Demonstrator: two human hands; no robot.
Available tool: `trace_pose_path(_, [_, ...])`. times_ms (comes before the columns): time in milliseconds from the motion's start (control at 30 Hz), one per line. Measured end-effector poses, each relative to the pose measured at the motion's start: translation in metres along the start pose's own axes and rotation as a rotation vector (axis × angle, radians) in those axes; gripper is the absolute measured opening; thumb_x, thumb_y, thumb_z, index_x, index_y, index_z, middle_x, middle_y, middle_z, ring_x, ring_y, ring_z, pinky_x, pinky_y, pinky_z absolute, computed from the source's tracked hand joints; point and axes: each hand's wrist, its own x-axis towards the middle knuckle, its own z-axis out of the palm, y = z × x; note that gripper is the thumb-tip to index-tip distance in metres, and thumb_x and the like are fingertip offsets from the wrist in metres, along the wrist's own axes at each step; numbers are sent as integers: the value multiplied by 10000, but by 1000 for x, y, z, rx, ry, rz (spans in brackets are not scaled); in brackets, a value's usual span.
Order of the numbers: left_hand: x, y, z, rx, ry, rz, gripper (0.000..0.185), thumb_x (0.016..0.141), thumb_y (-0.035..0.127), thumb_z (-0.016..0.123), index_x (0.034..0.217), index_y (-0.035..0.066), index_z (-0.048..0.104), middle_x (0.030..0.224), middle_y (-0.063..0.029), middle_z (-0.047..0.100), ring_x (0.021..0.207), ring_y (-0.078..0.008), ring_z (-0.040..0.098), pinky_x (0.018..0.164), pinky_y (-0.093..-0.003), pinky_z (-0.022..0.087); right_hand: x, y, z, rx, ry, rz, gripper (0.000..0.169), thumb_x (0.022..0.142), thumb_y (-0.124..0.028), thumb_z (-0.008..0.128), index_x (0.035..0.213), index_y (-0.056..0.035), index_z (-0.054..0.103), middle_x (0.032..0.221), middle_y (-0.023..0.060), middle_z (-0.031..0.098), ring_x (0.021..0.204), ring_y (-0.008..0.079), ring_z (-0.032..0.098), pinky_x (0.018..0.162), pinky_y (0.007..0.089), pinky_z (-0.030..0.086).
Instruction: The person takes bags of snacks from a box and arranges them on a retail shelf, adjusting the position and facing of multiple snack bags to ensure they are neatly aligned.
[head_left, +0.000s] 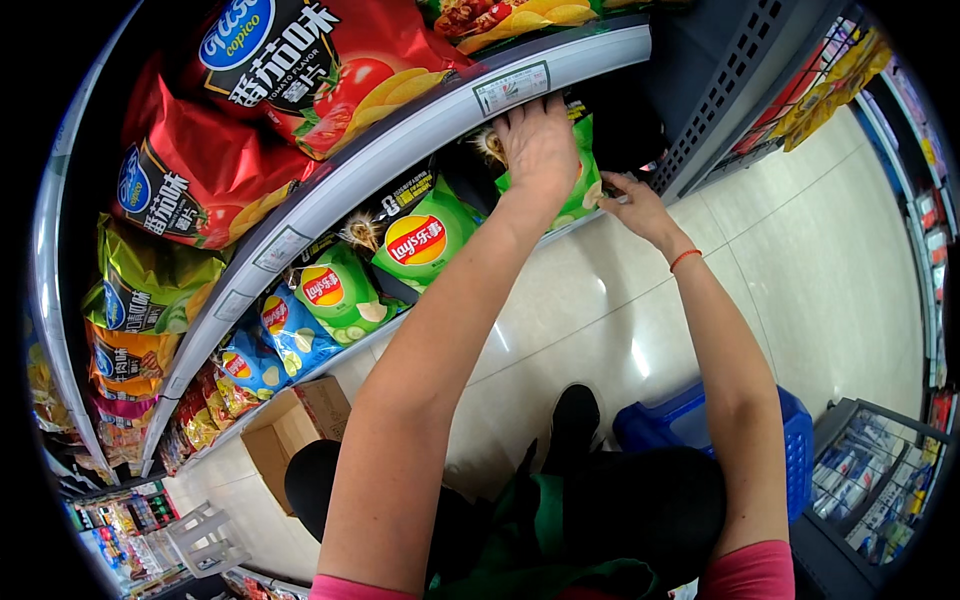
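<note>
A green Lay's chip bag stands at the right end of the lower shelf, partly covered by my left hand. The fingers of that hand reach up over the bag's front, and their tips pass behind the upper shelf's edge. My right hand has its thumb and fingertips at the bag's lower right side, pinching its edge. To the left along the same shelf are another green Lay's bag, a third green bag and blue Lay's bags.
Large red chip bags fill the upper shelf, behind its white price rail. A perforated grey shelf upright rises at the right. On the tiled floor are an open cardboard box, a blue plastic basket or crate and a grey stool.
</note>
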Motion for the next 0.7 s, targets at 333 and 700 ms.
trace_pose_path(333, [3, 10, -3, -176, 42, -145, 242, 848, 280, 670, 1001, 93, 673, 963, -117, 657, 974, -321, 581, 896, -493, 361, -5, 1, 1, -65, 140, -37, 180, 822, -183, 700, 924, -34, 687, 955, 144, 678, 883, 298, 632, 806, 364, 486])
trace_pose_path(700, [10, -13, 8, -395, 69, -373, 199, 877, 293, 615, 955, 146, 724, 958, -99, 691, 1019, -308, 597, 992, -539, 293, -7, 3, 5, -145, 212, -170, 81, 809, -123, 671, 841, -49, 660, 908, 134, 639, 863, 304, 607, 772, 386, 484])
